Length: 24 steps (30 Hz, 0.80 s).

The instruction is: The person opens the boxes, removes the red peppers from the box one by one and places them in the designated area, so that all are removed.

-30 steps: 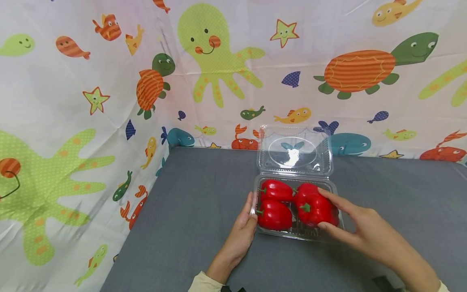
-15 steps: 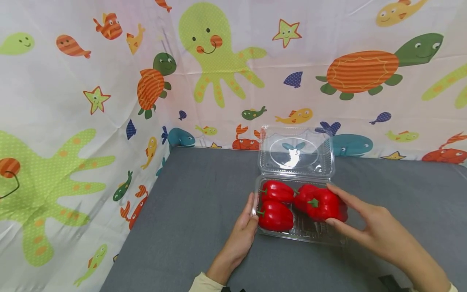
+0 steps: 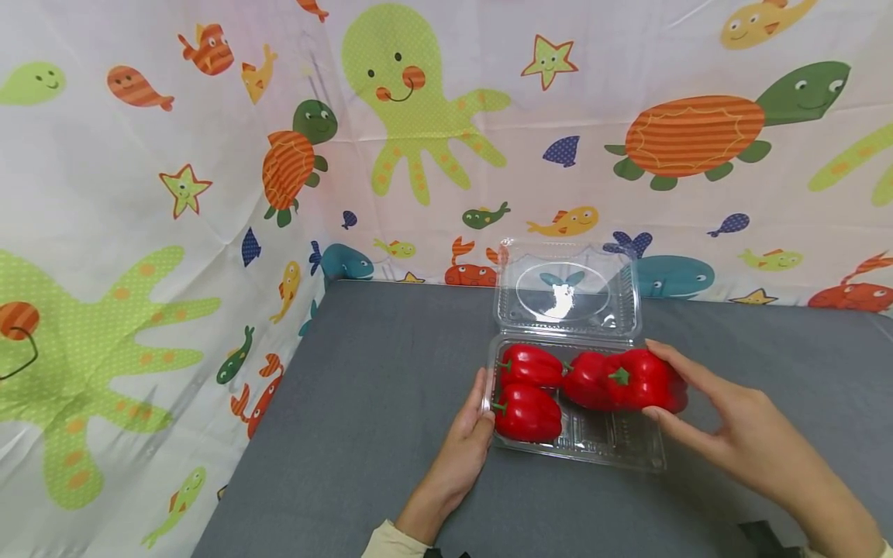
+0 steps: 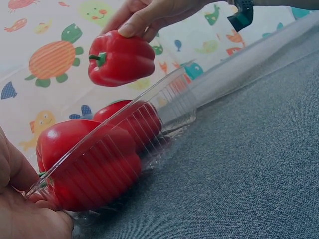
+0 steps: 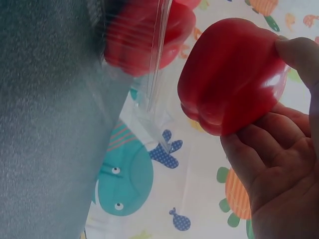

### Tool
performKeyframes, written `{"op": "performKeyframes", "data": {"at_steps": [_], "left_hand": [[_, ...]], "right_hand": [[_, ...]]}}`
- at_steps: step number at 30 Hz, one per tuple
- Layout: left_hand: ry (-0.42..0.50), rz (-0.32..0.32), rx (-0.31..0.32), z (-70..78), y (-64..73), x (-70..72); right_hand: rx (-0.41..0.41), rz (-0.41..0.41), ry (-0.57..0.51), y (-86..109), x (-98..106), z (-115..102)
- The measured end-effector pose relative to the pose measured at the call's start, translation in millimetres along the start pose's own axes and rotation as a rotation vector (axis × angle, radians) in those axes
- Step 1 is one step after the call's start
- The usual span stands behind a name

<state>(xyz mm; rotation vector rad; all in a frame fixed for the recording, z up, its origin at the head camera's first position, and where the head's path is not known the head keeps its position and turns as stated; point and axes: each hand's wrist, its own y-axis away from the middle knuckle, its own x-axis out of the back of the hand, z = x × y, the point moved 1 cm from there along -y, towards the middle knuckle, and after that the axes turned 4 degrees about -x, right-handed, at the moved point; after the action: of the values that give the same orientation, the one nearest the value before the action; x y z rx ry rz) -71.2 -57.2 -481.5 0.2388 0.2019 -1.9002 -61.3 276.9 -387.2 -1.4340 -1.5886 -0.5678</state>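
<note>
A clear plastic clamshell container (image 3: 593, 457) lies on the table with its lid (image 3: 565, 298) raised at the back. My left hand (image 3: 453, 449) grips its left edge, thumb by the rim (image 4: 89, 142). Two red bell peppers fill the left half, one behind (image 3: 532, 366) and one in front (image 3: 526, 413). Another red bell pepper (image 3: 586, 381) sits toward the back right. My right hand (image 3: 725, 426) holds a fourth-seen red bell pepper (image 4: 122, 59) between thumb and fingers, raised above the container's right side, its green stem pointing left. The right wrist view shows the held pepper's bottom.
The grey cloth-covered table (image 3: 377, 372) reaches back to a white curtain (image 3: 432, 225) printed with sea animals. More of that curtain hangs along the left side. The container's front right part shows its bare ribbed floor.
My right hand has lifted the bell pepper and moved it rightward, uncovering the container's front right floor. The left hand stays on the left edge.
</note>
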Motion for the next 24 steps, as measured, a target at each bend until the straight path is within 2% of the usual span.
{"op": "performKeyframes", "data": {"at_steps": [9, 17, 24], "left_hand": [[-0.002, 0.009, 0.017, 0.5, 1.7, -0.9], [-0.001, 0.005, 0.012, 1.7, 0.2, 0.0], [0.001, -0.003, 0.021, 1.6, -1.0, 0.8]], "right_hand": [[-0.032, 0.03, 0.041, 1.6, 3, 11], [0.008, 0.078, 0.092, -2.0, 10, 19], [-0.013, 0.071, 0.137, -3.9, 10, 26]]}}
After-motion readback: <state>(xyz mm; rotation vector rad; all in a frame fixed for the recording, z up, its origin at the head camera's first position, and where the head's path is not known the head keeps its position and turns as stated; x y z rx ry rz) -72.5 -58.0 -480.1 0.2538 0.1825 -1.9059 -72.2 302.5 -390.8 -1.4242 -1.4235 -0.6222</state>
